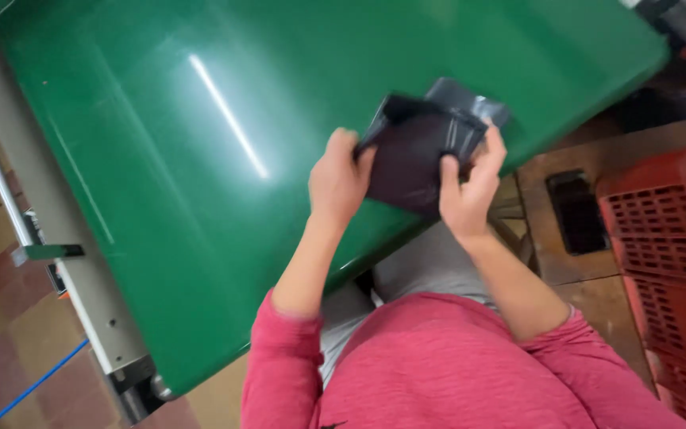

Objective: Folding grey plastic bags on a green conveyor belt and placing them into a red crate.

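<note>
We note our left hand point(337, 181) and right hand point(468, 195) each pinching the black bag point(416, 155) over the green belt point(200, 143); even tension advised.

Both hands, left point(339, 179) and right point(468, 195), gripping a black plastic pouch point(414, 155) above a green conveyor belt point(200, 159), red crate point(668, 238) nearby

A broad glossy green belt point(200, 159) fills the view from nine o'clock round to one o'clock, its sheen carrying a long white streak of reflected light near the centre. No loose item shows on its visible surface. Along its edge from ten to seven o'clock runs a grey metal side rail point(65, 238) with bolts. At seven o'clock the belt wraps round an end roller point(160, 389).
</note>
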